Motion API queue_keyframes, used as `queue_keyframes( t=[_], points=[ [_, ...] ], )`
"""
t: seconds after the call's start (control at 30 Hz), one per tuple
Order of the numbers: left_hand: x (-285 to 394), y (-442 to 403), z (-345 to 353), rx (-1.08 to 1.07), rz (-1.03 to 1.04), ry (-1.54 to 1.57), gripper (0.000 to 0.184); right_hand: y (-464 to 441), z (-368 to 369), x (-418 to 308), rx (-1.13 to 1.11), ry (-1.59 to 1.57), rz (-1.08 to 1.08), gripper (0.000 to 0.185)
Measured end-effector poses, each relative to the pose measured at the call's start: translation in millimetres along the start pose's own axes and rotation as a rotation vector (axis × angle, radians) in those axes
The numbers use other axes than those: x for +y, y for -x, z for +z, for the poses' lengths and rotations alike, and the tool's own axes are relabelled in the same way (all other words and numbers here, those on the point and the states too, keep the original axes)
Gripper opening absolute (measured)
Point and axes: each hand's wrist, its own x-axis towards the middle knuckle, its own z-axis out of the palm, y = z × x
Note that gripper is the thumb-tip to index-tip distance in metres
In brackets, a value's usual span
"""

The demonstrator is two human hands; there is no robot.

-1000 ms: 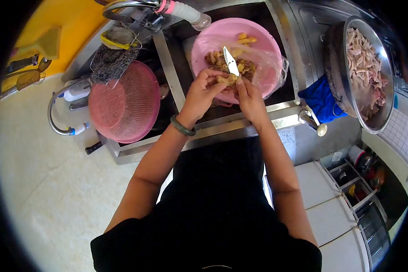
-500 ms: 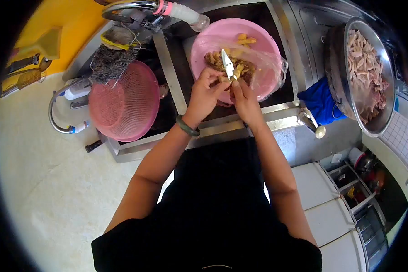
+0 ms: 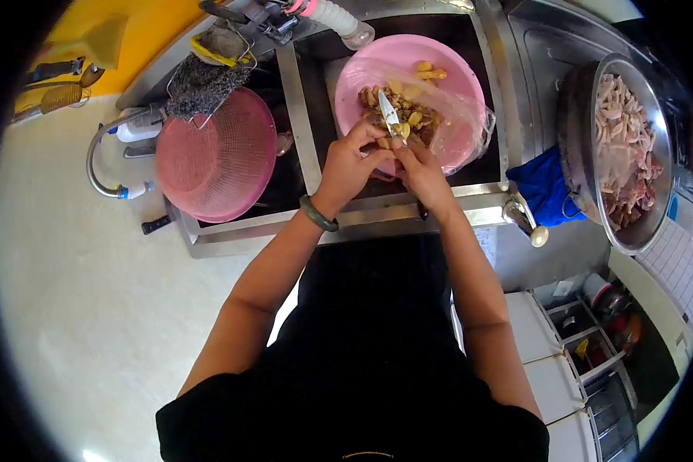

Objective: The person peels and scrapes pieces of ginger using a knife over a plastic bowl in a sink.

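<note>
At the pink basin (image 3: 442, 55), the right hand (image 3: 424, 175) holds a knife (image 3: 388, 109), the left hand (image 3: 346, 169) a yellowish piece (image 3: 385, 143).

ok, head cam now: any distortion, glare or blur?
Head view: wide-angle bowing, black corners; glare on the round silvery steel bowl and at the lower-left edge of the pale floor; pointed whitish knife blade readable in outline, no heavy blur; detail around it too small to judge.

Black short-sleeved top (image 3: 346, 385) is leaving the forearms (image 3: 268, 269) bare, dark green rounded bangle (image 3: 316, 218) is circling the left wrist (image 3: 329, 202).
</note>
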Motion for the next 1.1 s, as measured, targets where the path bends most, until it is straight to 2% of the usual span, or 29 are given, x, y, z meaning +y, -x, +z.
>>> queue_keyframes(
  t=[0.13, 0.23, 0.43, 0.53, 0.73, 0.83, 0.93, 1.1],
  points=[
    [3, 5, 0, -0.062, -0.153, 0.389, 0.016, -7, -9, 6, 0.011, 0.198, -0.107, 0.051],
    [2, 9, 2, -0.062, -0.181, 0.423, 0.013, -8, -17, 10, 0.024, 0.534, -0.371, 0.053],
    [2, 21, 18, 0.094, -0.193, 0.558, 0.014, 3, -11, 5, 0.278, 0.915, -0.526, 0.049],
    [-8, 23, 25, 0.138, -0.153, 0.541, 0.009, 2, -14, 10, 0.28, 0.928, -0.649, 0.045],
    [-21, 29, 34, 0.224, -0.142, 0.595, 0.008, 2, -16, 18, 0.272, 1.056, -0.737, 0.033],
    [-15, 30, 40, 0.222, -0.238, 0.816, 0.011, -3, -20, 19, 0.354, 1.089, -0.851, 0.033],
    [4, 28, 45, 0.194, -0.186, 0.958, 0.015, -1, -22, 12, 0.319, 0.806, -0.773, 0.037],
    [1, 25, 38, 0.095, -0.179, 1.016, 0.02, -2, -32, 11, 0.277, 0.95, -0.727, 0.042]
  ],
)
